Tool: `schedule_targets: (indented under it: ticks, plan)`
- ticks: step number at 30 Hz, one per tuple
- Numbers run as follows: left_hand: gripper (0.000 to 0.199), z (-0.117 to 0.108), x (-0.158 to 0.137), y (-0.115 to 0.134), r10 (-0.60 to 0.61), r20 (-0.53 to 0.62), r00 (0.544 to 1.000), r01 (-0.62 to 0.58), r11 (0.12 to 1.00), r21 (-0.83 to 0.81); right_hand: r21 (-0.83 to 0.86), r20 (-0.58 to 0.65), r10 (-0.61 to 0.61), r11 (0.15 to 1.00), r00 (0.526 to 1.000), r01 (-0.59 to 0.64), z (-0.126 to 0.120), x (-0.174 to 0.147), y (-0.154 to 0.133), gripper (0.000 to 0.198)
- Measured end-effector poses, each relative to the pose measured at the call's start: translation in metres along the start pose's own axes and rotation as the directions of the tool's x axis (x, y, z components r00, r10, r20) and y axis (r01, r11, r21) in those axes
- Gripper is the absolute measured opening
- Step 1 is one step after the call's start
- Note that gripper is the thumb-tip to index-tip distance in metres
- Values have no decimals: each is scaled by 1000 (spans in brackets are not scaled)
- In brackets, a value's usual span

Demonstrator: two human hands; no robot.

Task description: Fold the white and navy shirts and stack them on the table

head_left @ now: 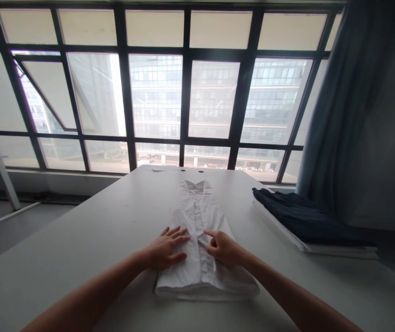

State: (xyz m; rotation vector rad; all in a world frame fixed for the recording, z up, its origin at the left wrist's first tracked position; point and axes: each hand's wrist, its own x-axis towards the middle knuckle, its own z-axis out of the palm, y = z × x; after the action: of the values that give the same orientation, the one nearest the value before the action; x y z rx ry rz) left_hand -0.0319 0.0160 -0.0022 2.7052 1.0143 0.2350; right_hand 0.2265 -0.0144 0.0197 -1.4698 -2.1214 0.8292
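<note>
A white button-front shirt (197, 276) lies on the table, folded into a long narrow shape with its collar at the far end. Its placket runs down the middle towards me. My left hand (166, 249) rests flat on the left half of the shirt, fingers spread, thumb pointing towards the placket. On the right half is my right hand (225, 248), its index finger stretched out along the placket and its thumb apart below. The other fingers of that hand are curled under and partly hidden. Small wrinkles show in the cloth around both hands.
The shirt lies on a long white table (114, 230). At its right edge sits a folded stack, dark navy cloth (301, 216) over white cloth (308, 247). Paper sheets (163, 168) lie at the far end. A grey-blue curtain (336, 115) hangs at right, beside large windows.
</note>
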Motion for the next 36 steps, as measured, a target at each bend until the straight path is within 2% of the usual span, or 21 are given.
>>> schedule_targets:
  ticks: [5,7,10,11,12,14,15,16,18,20,22,25,29,32,36]
  plan:
    - [64,-1,-1,5,13,14,1000,-14,999,45,18,-75,-105,994,992,107,7,-2,0,80]
    - [65,-2,-1,6,5,25,1000,-6,998,55,-51,-6,-130,990,992,129,7,-3,1,82]
    - [65,-5,-1,8,2,36,999,-5,998,63,-113,201,-156,977,967,181,-1,-7,-2,80]
    - [65,-5,-1,9,4,36,999,-7,998,64,-126,233,-159,973,959,192,-5,-8,-3,76]
    - [66,-5,-1,9,6,37,999,-9,998,66,-153,212,-159,969,964,194,-9,-9,-4,71]
    - [67,-4,-1,7,12,36,999,-14,998,66,-272,35,-184,944,982,187,-15,-10,-3,67]
    - [68,-3,-1,6,18,35,999,-20,998,65,-346,-51,-211,921,976,181,-17,-11,0,68]
    - [69,-2,-2,5,26,35,999,-28,997,66,-408,-82,-233,895,969,181,-18,-11,4,70]
    - [69,-2,-2,4,43,44,998,-46,996,74,-469,27,-239,854,971,224,-17,-11,14,78]
    - [69,-5,-4,6,60,69,996,-66,994,87,-465,175,-214,843,961,272,-16,-12,22,83]
    - [74,-9,-5,13,72,94,993,-82,991,101,-447,234,-227,838,945,312,-16,-14,26,89]
    - [81,-15,-7,28,120,101,988,-130,986,102,-409,267,-252,844,930,346,-17,-17,24,94]
    - [87,-13,-11,46,192,123,974,-202,976,76,-382,260,-249,861,933,336,-21,-21,18,102]
    - [86,-10,-14,50,258,110,960,-265,963,55,-372,252,-264,862,931,345,-22,-24,17,110]
    - [82,-10,-16,50,313,83,946,-316,948,28,-363,285,-261,861,922,355,-20,-26,18,111]
